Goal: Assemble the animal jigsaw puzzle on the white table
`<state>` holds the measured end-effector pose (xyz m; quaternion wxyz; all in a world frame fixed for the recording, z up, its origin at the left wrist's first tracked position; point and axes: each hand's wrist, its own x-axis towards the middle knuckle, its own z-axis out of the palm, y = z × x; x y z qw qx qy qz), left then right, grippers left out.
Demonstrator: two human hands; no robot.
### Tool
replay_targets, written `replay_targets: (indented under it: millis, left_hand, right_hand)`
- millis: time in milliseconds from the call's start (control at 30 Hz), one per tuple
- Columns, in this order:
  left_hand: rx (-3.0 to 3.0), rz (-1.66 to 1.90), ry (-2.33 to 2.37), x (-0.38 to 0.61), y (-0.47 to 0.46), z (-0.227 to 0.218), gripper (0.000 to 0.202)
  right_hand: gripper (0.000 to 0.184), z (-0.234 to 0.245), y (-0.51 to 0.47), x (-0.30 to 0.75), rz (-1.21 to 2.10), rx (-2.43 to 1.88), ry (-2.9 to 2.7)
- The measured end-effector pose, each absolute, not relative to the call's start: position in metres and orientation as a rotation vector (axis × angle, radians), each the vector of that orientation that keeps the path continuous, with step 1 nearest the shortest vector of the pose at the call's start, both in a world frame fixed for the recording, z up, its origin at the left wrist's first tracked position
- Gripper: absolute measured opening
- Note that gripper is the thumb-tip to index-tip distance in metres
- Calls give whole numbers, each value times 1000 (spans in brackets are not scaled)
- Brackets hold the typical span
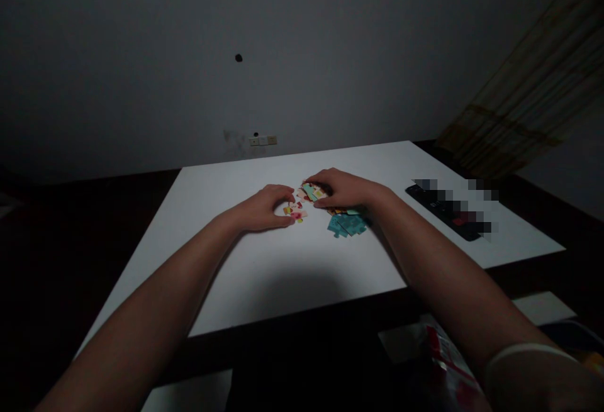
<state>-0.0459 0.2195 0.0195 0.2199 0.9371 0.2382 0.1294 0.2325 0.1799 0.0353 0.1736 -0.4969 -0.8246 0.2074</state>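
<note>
Small jigsaw puzzle pieces in white, pink and yellow lie on the white table. My left hand rests at their left side, thumb and fingers spread apart around their edge. My right hand is curled over a cluster of colourful puzzle pieces, with its thumb and fingers on either side of them. Part of that cluster is hidden under the palm. Just below the right hand, teal puzzle pieces lie overlapping on the tabletop.
A dark flat object, partly pixelated, lies on the table's right side. Behind stands a grey wall with sockets. A curtain hangs at the right. Below the near edge is a shiny red and clear plastic package.
</note>
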Motion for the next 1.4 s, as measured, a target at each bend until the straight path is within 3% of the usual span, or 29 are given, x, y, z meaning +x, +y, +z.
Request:
replay_targets:
  millis: [100, 300, 500, 633, 800, 933, 1167, 1400]
  left_hand:
    - [2608, 336, 630, -46, 220, 20, 47]
    - [2638, 332, 605, -47, 221, 19, 48]
    - [2655, 312, 625, -48, 222, 18, 47]
    - [2642, 348, 598, -47, 221, 19, 46]
    - [2625, 360, 580, -38, 216, 21, 38]
    - [2557, 524, 847, -32, 214, 17, 44]
    - [2289, 666, 761, -31, 212, 12, 51]
    - [2584, 552, 560, -26, 212, 10, 58]
  right_hand:
    - [52, 37, 178, 232, 592, -1475, -2288]
    - [60, 39, 177, 239, 529, -1453, -2112]
    - [33, 44, 179, 240, 515, -1473, -1964]
    - [28, 39, 183, 239, 619, -1451, -1894]
    - [32, 38, 180, 235, 888, -1419, -1900]
    - [42, 42, 175, 232, 1042, -1336, -1892]
    - [39, 44, 175, 228, 1021, -1337, -1931]
    - [35, 47, 173, 227, 895, -1369, -1994]
